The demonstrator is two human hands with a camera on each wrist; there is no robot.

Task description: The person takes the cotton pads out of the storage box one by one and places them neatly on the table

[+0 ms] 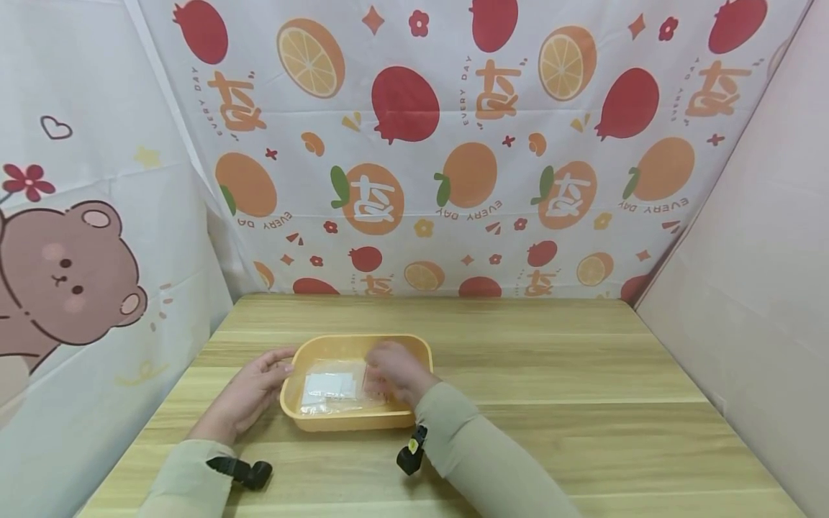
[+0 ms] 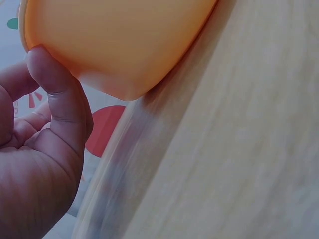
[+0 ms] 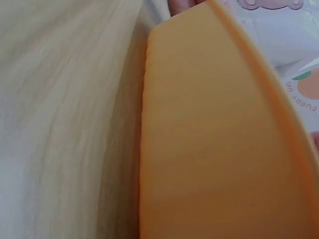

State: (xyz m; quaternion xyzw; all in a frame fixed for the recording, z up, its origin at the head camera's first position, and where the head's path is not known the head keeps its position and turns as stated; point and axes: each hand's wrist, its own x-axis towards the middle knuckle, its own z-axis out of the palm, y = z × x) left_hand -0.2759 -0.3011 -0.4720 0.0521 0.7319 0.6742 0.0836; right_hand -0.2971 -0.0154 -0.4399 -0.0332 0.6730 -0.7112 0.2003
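Two hands at a yellow rounded-rectangular plastic tray on a wood-grain tabletop.
Left hand: thumb and bent fingers grip left rim. Inside tray: clear plastic packet. Right hand: reaches in, bent; cannot tell whether fingers pinch.

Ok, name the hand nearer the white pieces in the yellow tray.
Right. The right hand is inside the yellow tray, beside the white pieces; the left hand touches the tray from outside.
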